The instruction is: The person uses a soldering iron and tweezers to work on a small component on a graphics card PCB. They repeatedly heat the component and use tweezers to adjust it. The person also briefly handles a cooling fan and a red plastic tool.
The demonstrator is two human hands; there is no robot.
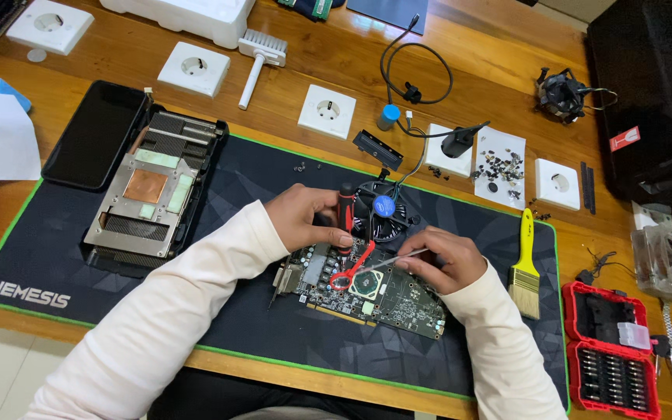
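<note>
A green graphics card circuit board (pixel 386 299) lies on a dark desk mat (pixel 274 327). My left hand (pixel 305 218) grips a red and black screwdriver (pixel 346 214) held upright on the board's upper edge. My right hand (pixel 445 257) holds thin metal tweezers (pixel 386 260) that point left toward the chip in the board's middle. A red plastic loop tool (pixel 349 272) rests on the board between my hands. A small black fan (pixel 383 210) with a blue hub sits just behind the board.
A large metal heatsink with a copper plate (pixel 153 190) lies left on the mat. A yellow paintbrush (pixel 525 268) and a red bit case (pixel 612 358) are right. White wall sockets (pixel 327 111), a tray of screws (pixel 499 167) and a cooler fan (pixel 561 93) stand behind.
</note>
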